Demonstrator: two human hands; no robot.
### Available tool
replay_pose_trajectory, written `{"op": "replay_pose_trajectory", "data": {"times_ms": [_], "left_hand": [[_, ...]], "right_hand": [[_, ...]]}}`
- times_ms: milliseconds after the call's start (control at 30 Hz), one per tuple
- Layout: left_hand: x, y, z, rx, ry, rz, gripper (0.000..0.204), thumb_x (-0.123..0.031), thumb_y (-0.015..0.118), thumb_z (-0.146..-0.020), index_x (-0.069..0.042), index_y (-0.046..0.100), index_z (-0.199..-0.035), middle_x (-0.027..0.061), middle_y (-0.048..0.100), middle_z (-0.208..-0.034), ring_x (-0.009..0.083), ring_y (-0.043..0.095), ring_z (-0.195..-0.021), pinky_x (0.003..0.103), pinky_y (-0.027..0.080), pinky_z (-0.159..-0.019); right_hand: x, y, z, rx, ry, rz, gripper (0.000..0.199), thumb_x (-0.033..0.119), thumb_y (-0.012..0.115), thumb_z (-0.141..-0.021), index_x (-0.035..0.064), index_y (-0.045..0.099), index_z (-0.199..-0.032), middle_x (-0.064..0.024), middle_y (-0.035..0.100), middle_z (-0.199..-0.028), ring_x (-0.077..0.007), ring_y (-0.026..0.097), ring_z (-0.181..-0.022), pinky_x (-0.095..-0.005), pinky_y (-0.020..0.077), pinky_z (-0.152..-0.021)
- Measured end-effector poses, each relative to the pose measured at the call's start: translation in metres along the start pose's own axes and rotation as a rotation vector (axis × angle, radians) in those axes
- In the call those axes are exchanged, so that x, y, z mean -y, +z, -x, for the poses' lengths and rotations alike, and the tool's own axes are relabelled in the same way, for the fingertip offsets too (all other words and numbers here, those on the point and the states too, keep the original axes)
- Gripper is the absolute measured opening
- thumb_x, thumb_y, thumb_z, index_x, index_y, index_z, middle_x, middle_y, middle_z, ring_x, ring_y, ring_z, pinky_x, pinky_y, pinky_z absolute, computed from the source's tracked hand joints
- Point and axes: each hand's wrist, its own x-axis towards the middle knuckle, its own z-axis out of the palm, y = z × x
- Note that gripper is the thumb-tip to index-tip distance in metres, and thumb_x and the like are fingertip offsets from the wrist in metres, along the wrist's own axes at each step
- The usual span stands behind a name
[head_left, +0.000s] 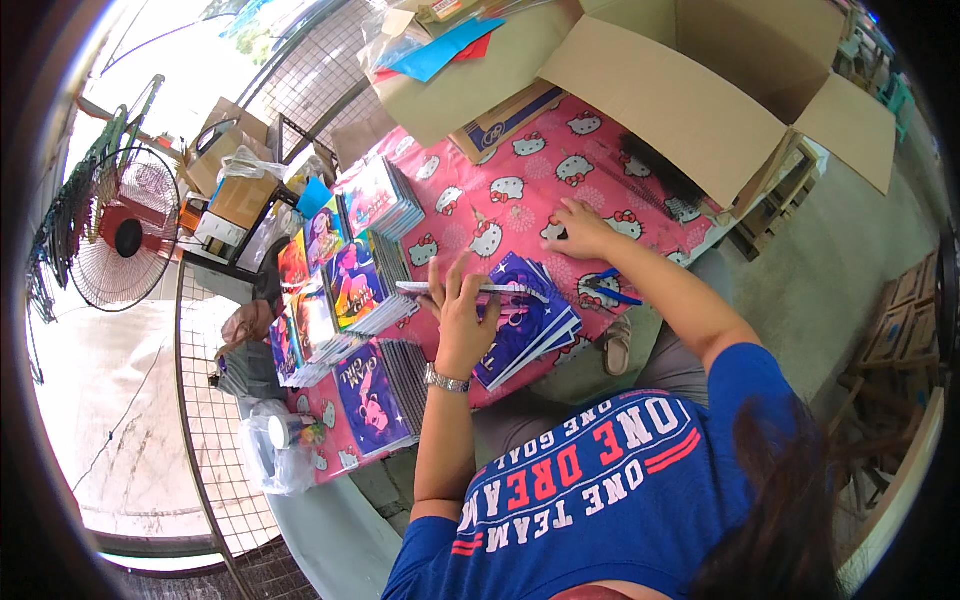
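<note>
My left hand (460,318), with a metal watch on the wrist, grips a thin notebook (520,291) turned edge-on, so its cover is mostly hidden. It is over a fanned stack of purple illustrated notebooks (540,335) near the table's front edge. My right hand (583,232) rests low over the pink patterned tablecloth (520,215), its fingers bent and apart with nothing visible between them. Blue-handled pliers (612,288) lie just below my right forearm, beside the stack.
Several notebook stacks (362,275) crowd the left side, with spiral-bound edges showing. Thin black strands (665,180) lie at the right, before a large open cardboard box (670,100). A standing fan (128,237) is at far left. A plastic bag and cup (280,432) sit at the near-left corner.
</note>
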Motion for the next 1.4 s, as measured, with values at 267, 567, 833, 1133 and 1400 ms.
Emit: {"op": "replay_pose_trajectory", "data": {"times_ms": [267,567,833,1133,1400], "left_hand": [[0.012,-0.014,0.008,0.03,0.14,0.254,0.031,-0.017,0.084,-0.064,-0.008,0.063,-0.085,0.0056,0.06,-0.087,0.0302,0.054,-0.097,0.041,0.041,-0.087],[-0.004,-0.005,0.009,0.05,0.134,0.317,0.032,-0.02,0.085,-0.061,-0.01,0.064,-0.082,0.0032,0.06,-0.089,0.0282,0.054,-0.101,0.045,0.038,-0.092],[-0.003,-0.006,0.001,0.05,0.169,0.325,0.039,-0.014,0.085,-0.058,-0.008,0.064,-0.09,0.0059,0.062,-0.094,0.0311,0.054,-0.106,0.044,0.041,-0.093],[0.005,-0.001,0.003,0.072,0.105,0.368,0.038,-0.024,0.086,-0.062,-0.011,0.063,-0.089,0.0021,0.061,-0.098,0.0268,0.053,-0.108,0.054,0.03,-0.101],[0.0,-0.009,-0.001,0.144,0.044,0.265,0.046,-0.028,0.089,-0.059,-0.009,0.066,-0.094,0.005,0.061,-0.103,0.0286,0.052,-0.114,0.052,0.03,-0.104]], "right_hand": [[0.062,-0.13,-0.018,0.893,-0.126,-1.426,0.051,0.04,0.076,-0.077,0.0091,0.066,-0.117,-0.016,0.05,-0.129,-0.0246,0.053,-0.117,-0.0374,0.0426,-0.099],[0.063,-0.154,-0.01,0.937,-0.322,-1.223,0.043,0.037,0.069,-0.084,0.0071,0.064,-0.115,-0.0058,0.051,-0.115,-0.0176,0.048,-0.108,-0.0334,0.0386,-0.094],[0.078,-0.157,-0.012,1.029,-0.239,-1.486,0.044,0.041,0.069,-0.086,0.0094,0.065,-0.117,-0.0067,0.052,-0.117,-0.0192,0.049,-0.114,-0.0341,0.0389,-0.099],[0.081,-0.161,-0.022,0.931,-0.359,-1.195,0.042,0.038,0.07,-0.087,0.0083,0.065,-0.116,-0.0087,0.051,-0.113,-0.0186,0.053,-0.107,-0.032,0.0437,-0.092],[0.084,-0.15,-0.035,0.984,-0.318,-0.958,0.041,0.035,0.07,-0.087,0.0052,0.064,-0.114,-0.0053,0.058,-0.111,-0.0145,0.057,-0.099,-0.0285,0.0452,-0.087]]}}
